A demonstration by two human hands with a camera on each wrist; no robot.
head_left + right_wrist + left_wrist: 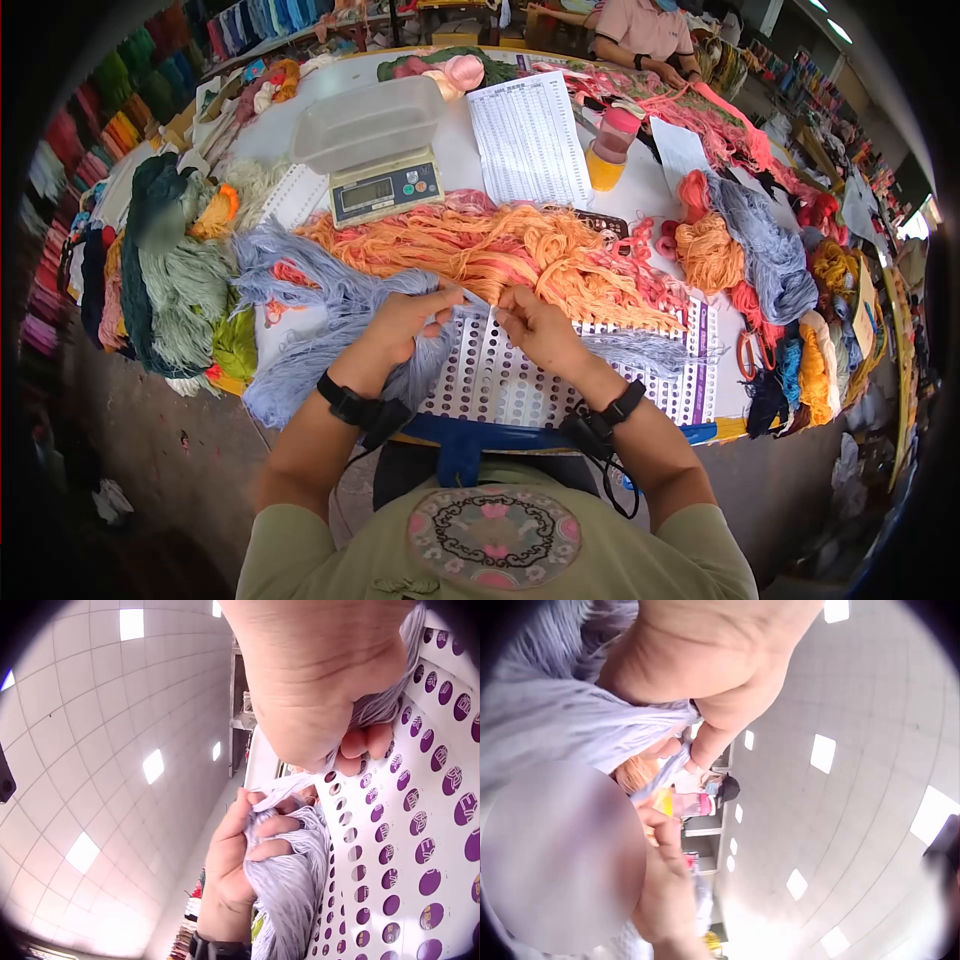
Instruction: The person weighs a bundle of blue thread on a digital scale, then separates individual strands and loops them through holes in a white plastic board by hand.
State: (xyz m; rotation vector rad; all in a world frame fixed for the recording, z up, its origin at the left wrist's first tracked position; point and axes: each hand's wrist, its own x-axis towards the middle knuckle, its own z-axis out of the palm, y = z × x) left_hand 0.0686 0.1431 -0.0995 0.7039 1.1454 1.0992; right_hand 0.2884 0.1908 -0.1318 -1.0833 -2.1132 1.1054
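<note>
Curled fingers of my left hand (408, 322) grip a bundle of pale blue-grey thread (300, 320), most of which spreads over the table to the left. A thin strand (476, 299) from it stretches between both hands. My right hand (540, 332) pinches the strand's other end between thumb and fingers, and loose blue-grey thread (640, 352) trails out on its far side. Below the hands lies a white card (480, 375) with rows of punched holes. In the right wrist view the left hand (231, 859) has thread (289, 877) draped through its fingers.
Orange and pink thread (480, 245) heaps just beyond the hands. Behind it stand a digital scale (385, 188) with a plastic tub (365, 125), a printed sheet (530, 135) and a pink-lidded bottle (610, 150). Red-handled scissors (748, 355) lie right. Another person (650, 40) handles thread opposite.
</note>
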